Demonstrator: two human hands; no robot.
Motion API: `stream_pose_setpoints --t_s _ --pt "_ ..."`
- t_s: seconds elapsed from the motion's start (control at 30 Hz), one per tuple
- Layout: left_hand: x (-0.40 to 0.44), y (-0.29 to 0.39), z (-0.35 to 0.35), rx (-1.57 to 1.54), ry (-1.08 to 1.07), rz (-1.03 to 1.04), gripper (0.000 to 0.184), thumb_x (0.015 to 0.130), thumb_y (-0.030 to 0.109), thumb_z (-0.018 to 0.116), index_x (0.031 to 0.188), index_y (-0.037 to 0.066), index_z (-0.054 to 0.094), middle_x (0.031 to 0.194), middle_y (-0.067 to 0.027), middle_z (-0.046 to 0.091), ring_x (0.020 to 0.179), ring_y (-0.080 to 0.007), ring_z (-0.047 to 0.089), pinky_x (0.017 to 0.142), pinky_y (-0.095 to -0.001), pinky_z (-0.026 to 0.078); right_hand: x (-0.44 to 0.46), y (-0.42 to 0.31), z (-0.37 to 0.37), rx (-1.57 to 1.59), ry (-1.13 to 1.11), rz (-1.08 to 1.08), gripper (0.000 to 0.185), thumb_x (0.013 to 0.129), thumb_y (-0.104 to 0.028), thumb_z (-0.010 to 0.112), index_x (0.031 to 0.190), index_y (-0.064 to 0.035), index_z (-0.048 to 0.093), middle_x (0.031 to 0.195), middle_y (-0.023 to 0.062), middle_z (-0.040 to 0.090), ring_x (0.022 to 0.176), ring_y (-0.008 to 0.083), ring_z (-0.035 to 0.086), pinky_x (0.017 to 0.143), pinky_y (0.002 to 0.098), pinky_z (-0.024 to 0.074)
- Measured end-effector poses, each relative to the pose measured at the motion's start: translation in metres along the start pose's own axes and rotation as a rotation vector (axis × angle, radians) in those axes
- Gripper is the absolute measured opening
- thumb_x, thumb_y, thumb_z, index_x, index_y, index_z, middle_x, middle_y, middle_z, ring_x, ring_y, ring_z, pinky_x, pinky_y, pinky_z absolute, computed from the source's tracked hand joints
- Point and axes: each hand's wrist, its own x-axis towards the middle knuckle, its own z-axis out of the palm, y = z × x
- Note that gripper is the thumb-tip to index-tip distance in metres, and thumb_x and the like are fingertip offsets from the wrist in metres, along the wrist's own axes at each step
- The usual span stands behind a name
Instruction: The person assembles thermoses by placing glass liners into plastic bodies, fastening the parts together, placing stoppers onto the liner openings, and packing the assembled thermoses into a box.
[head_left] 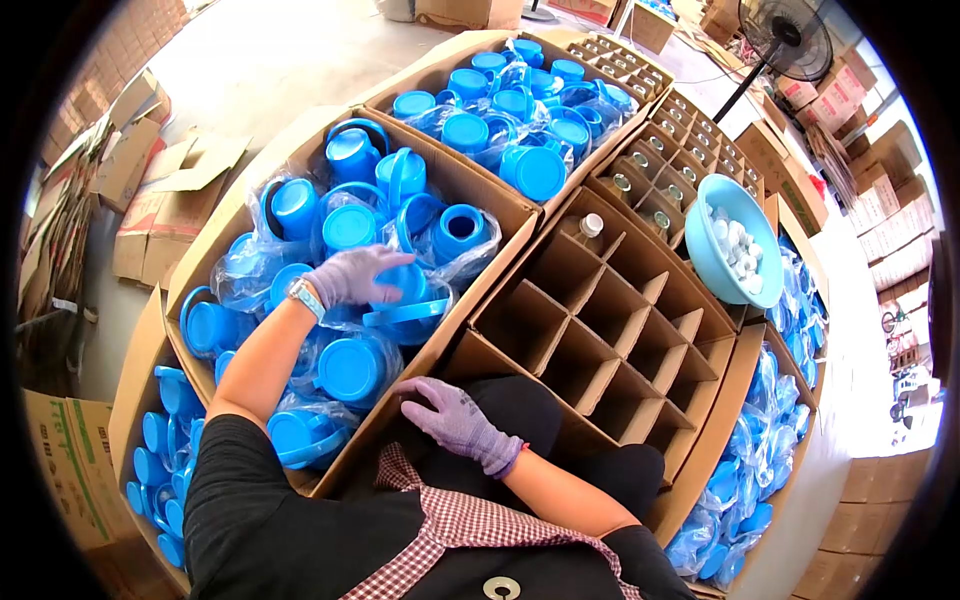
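Both hands wear thin lilac work gloves. My left hand [350, 277] reaches into a cardboard box [482, 292] of blue plastic lids with loop handles, many in clear plastic bags. Its fingers are spread over one blue lid [408, 283]; whether they touch it I cannot tell. Near that box's front edge, my right hand [462, 422] hovers above my lap, fingers apart and nothing in them. To its right stands a box with a cardboard divider [577, 352]. A glass bottle with a white cap [590, 226] sits in its far left compartment.
A light-blue basin [712, 262] of white caps rests on the boxes at right. Behind are divided boxes of glass bottles [640, 160] and another box of blue lids [465, 132]. More bagged blue lids [735, 470] lie at right. A fan [787, 38] stands behind.
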Motion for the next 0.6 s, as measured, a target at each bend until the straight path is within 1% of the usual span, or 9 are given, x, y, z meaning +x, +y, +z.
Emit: stream_pose_setpoints --t_s 0.03,0.13,0.2,0.23,0.27,0.4,0.47,0.57,0.6 --pt "0.010 0.003 -0.007 -0.042 0.203 -0.086 0.062 0.085 0.057 0.074 0.122 0.008 0.072 0.133 -0.0163 0.065 0.118 -0.0321 0.065 0.103 -0.0430 0.051 0.000 0.001 0.000 -0.002 0.008 -0.009 0.035 0.098 -0.025 0.060 0.122 -0.0006 0.064 0.118 0.0216 0.068 0.113 0.0376 0.065 0.100 0.0428 0.0513" --pt "0.049 0.035 -0.011 0.028 0.636 -0.077 0.057 0.082 0.055 0.078 0.115 0.009 0.074 0.122 -0.0137 0.070 0.119 -0.0327 0.064 0.102 -0.0414 0.051 0.000 0.007 0.003 -0.008 0.015 -0.003 0.036 0.098 -0.025 0.061 0.123 0.0002 0.065 0.120 0.0209 0.068 0.115 0.0356 0.065 0.101 0.0416 0.0508" --pt "0.077 0.070 0.002 0.243 0.425 -0.133 0.057 0.076 0.058 0.081 0.108 0.011 0.077 0.124 -0.0125 0.068 0.120 -0.0314 0.062 0.103 -0.0404 0.050 0.001 0.008 0.002 -0.024 0.000 0.036 0.036 0.098 -0.024 0.063 0.124 0.0013 0.065 0.122 0.0190 0.069 0.118 0.0314 0.065 0.103 0.0386 0.0497" --pt "0.089 0.071 0.017 0.295 0.421 -0.109 0.048 0.075 0.055 0.082 0.099 0.013 0.080 0.136 -0.0128 0.063 0.134 -0.0325 0.052 0.113 -0.0461 0.041 0.002 0.011 0.004 -0.021 0.007 0.010 0.037 0.098 -0.025 0.062 0.123 0.0011 0.065 0.120 0.0208 0.068 0.116 0.0347 0.065 0.102 0.0409 0.0505" --pt "0.112 0.056 0.045 0.354 0.462 -0.103 0.033 0.077 0.042 0.080 0.092 0.012 0.080 0.148 -0.0142 0.054 0.144 -0.0357 0.042 0.120 -0.0545 0.029 0.004 0.014 0.006 -0.023 0.014 -0.016 0.037 0.097 -0.027 0.062 0.122 0.0008 0.064 0.118 0.0225 0.068 0.114 0.0380 0.065 0.100 0.0433 0.0512" --pt "0.104 0.054 0.018 0.366 0.849 -0.305 0.014 0.077 0.026 0.074 0.080 0.014 0.081 0.151 -0.0138 0.053 0.146 -0.0381 0.040 0.121 -0.0568 0.026 -0.001 0.012 0.001 0.004 0.035 -0.027 0.035 0.099 -0.025 0.061 0.122 0.0004 0.064 0.120 0.0220 0.067 0.115 0.0374 0.065 0.101 0.0419 0.0508" --pt "0.087 0.035 0.008 0.205 0.861 -0.546 0.018 0.079 0.033 0.076 0.087 0.018 0.081 0.146 -0.0142 0.058 0.145 -0.0377 0.041 0.120 -0.0572 0.026 -0.003 0.013 -0.002 0.014 0.043 -0.044 0.034 0.099 -0.024 0.060 0.122 0.0001 0.064 0.120 0.0213 0.068 0.115 0.0369 0.065 0.101 0.0419 0.0508" --pt "0.092 0.006 0.027 0.062 0.405 -0.685 0.027 0.080 0.042 0.077 0.097 0.022 0.081 0.138 -0.0145 0.061 0.142 -0.0354 0.044 0.120 -0.0574 0.025 -0.001 0.007 -0.006 0.029 0.014 -0.034 0.035 0.099 -0.025 0.060 0.123 0.0000 0.064 0.119 0.0213 0.068 0.115 0.0368 0.065 0.101 0.0421 0.0509" --pt "0.089 0.010 0.033 0.132 0.425 -0.663 0.035 0.081 0.048 0.075 0.104 0.023 0.080 0.129 -0.0153 0.064 0.136 -0.0331 0.049 0.120 -0.0565 0.024 -0.001 0.007 -0.004 0.034 -0.004 -0.024 0.035 0.099 -0.025 0.060 0.122 0.0000 0.064 0.119 0.0213 0.068 0.115 0.0369 0.065 0.100 0.0422 0.0510"
